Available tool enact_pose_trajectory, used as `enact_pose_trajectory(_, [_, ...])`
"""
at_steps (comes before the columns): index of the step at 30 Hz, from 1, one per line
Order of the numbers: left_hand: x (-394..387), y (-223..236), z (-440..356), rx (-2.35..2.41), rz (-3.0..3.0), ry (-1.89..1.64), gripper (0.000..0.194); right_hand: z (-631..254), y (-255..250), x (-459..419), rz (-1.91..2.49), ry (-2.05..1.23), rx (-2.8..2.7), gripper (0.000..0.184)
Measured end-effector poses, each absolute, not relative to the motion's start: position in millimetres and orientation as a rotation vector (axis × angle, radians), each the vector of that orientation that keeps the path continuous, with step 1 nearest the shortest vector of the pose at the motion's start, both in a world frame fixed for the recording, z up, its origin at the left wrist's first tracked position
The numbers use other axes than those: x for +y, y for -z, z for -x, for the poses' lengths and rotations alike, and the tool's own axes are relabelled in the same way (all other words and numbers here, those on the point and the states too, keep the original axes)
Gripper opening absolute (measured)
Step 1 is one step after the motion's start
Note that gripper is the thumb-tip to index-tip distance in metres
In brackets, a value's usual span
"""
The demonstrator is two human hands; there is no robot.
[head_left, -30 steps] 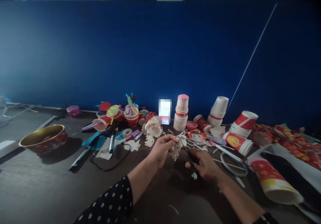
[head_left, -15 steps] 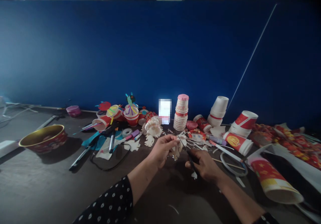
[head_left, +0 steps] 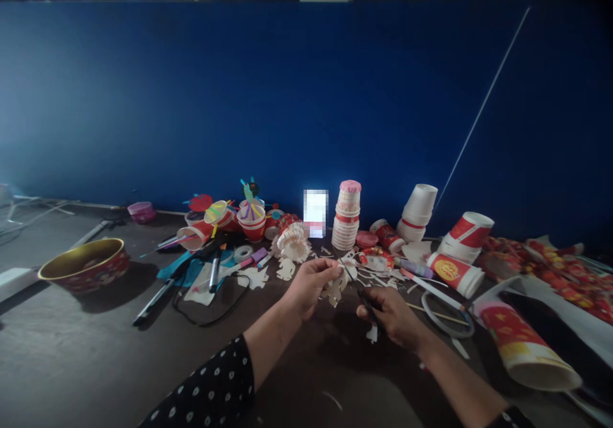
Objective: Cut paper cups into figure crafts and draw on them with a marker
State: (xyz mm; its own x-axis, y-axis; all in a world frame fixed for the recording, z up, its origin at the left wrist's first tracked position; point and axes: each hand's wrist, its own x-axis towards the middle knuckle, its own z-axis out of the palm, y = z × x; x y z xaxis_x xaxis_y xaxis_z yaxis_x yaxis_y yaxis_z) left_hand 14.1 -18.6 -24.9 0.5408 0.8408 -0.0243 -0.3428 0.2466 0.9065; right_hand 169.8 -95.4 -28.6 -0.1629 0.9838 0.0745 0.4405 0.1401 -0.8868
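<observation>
My left hand (head_left: pixel 312 285) is closed, pinching a pale paper cutout (head_left: pixel 334 289) with an irregular outline. My right hand (head_left: pixel 390 315) is wrapped round dark-handled scissors (head_left: pixel 368 303). Their blades slant up and left to the cutout, at my left fingertips. Whether the blades touch the paper I cannot make out. A small white scrap (head_left: pixel 372 333) lies below the scissors. Thin paper trimmings (head_left: pixel 383 280) are scattered just beyond my right hand.
A stack of paper cups (head_left: pixel 345 230) stands behind my hands, beside a lit, blurred-out screen (head_left: pixel 315 214). At left are a gold-rimmed bowl (head_left: pixel 83 281) and markers (head_left: pixel 214 273). On the right, a red cup (head_left: pixel 529 348) lies on its side. A blue partition (head_left: pixel 287 96) closes off the back.
My right hand and the scissors have shifted very slightly. The cutout in my left hand has turned a little. Everything else stays in place.
</observation>
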Motion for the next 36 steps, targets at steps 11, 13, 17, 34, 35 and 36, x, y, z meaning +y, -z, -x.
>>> enact_pose_trajectory(11, [-17.6, 21.3, -12.1, 0.594, -0.996, -0.844, 0.027, -172.7, 30.6, -94.4, 1.419, -0.943, -1.764, 0.042])
enact_pose_trajectory(13, [-17.7, 20.2, -11.5, 0.603, -0.988, -0.839, 0.026, -173.4, 32.0, -93.9, 1.404, -0.958, -1.767, 0.043])
enact_pose_trajectory(17, [-16.0, 18.9, -9.8, 0.600, -1.007, -0.822, 0.024, -173.8, 32.5, -93.8, 1.377, -0.989, -1.765, 0.044])
enact_pose_trajectory(34, [-6.7, 16.5, -3.2, 0.572, -1.040, -0.758, 0.021, -174.5, 36.7, -94.5, 1.358, -1.072, -1.730, 0.036])
enact_pose_trajectory(35, [-7.1, 17.9, -4.1, 0.569, -1.041, -0.762, 0.022, -173.9, 38.1, -94.2, 1.372, -1.089, -1.703, 0.035])
enact_pose_trajectory(36, [-7.6, 19.8, -5.2, 0.574, -1.034, -0.773, 0.022, -173.4, 39.8, -93.5, 1.387, -1.092, -1.674, 0.033])
